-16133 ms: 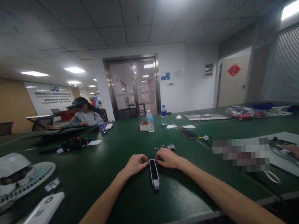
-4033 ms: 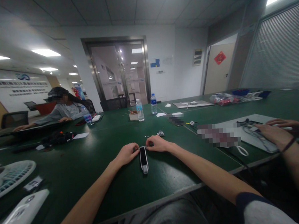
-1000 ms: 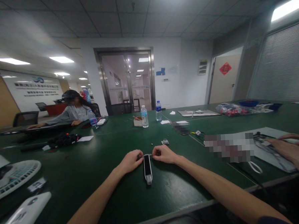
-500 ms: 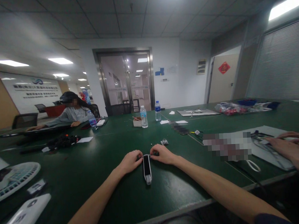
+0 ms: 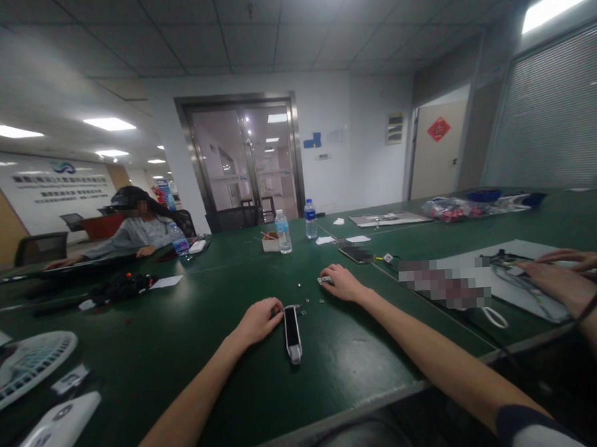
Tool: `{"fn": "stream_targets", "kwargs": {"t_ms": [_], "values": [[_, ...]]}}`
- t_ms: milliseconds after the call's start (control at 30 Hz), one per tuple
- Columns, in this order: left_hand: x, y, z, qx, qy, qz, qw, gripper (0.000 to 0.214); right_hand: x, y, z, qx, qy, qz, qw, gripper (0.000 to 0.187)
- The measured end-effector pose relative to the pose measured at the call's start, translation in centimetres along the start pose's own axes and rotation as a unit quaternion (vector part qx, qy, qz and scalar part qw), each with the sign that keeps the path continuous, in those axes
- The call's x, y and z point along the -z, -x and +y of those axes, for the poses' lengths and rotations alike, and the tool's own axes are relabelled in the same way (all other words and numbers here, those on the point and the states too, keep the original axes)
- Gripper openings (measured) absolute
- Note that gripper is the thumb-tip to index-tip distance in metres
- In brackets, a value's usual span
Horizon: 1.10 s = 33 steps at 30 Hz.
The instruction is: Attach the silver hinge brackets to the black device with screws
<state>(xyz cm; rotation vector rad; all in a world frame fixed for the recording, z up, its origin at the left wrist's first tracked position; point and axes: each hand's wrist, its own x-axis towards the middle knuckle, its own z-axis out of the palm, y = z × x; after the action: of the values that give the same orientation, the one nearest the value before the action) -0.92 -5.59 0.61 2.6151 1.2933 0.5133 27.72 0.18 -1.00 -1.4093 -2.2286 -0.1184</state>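
Observation:
A slim white device with a black face (image 5: 292, 327) lies on the green table in front of me, its clear-looking end toward me. My left hand (image 5: 260, 320) is closed, its fingertips pinched at the far left edge of the device. Farther out and to the right, my right hand (image 5: 342, 284) has its fingers bent down on a small silvery part (image 5: 323, 280), which they partly hide. Several tiny pieces, one of them a small ring-like bit (image 5: 321, 301), are scattered between my hands and the far end of the device.
Two water bottles (image 5: 283, 232) and a small box (image 5: 270, 242) stand ahead. At right, another person's hands (image 5: 556, 280) work over a white board (image 5: 517, 249). A person (image 5: 138, 225) sits at far left. A white fan-like grille (image 5: 45, 363) and white casing (image 5: 52, 433) are near left.
My right hand has left the far end of the device and moved forward and right onto the small silvery part. My left hand stays by the device. Tiny pieces now show beside it.

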Motion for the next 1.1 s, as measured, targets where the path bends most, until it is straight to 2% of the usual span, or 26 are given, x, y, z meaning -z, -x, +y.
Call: {"fn": "stream_targets", "kwargs": {"t_ms": [100, 267, 467, 633, 900, 1000, 1100], "values": [[0.0, 0.0, 0.1, 0.004, -0.001, 0.001, 1.000, 0.019, -0.5, 0.2, 1.4, -0.027, 0.001, -0.029, 0.999, 0.022], [0.1, 0.0, 0.1, 0.011, -0.006, -0.001, 1.000, 0.018, -1.2, -0.1, 2.0, -0.034, -0.024, -0.010, 0.999, 0.030], [0.0, 0.0, 0.1, 0.015, -0.007, -0.006, 1.000, 0.019, -1.7, -0.4, 2.7, -0.044, -0.047, -0.066, 0.996, 0.039], [-0.1, 0.0, 0.0, 0.021, -0.008, -0.004, 1.000, 0.020, -1.7, -0.4, 2.6, -0.041, -0.053, -0.047, 0.997, 0.037], [0.3, 0.0, 0.0, 0.006, 0.000, -0.005, 1.000, 0.020, -1.0, -0.4, 0.8, -0.036, -0.050, 0.046, 0.997, 0.038], [0.4, 0.0, 0.0, 0.001, 0.006, -0.002, 1.000, 0.020, -0.8, -0.1, -0.9, 0.009, -0.069, 0.083, 0.994, 0.040], [0.6, 0.0, 0.1, -0.001, 0.012, 0.006, 1.000, 0.025, -0.6, 0.4, -3.7, 0.067, -0.095, 0.107, 0.987, 0.044]]}}
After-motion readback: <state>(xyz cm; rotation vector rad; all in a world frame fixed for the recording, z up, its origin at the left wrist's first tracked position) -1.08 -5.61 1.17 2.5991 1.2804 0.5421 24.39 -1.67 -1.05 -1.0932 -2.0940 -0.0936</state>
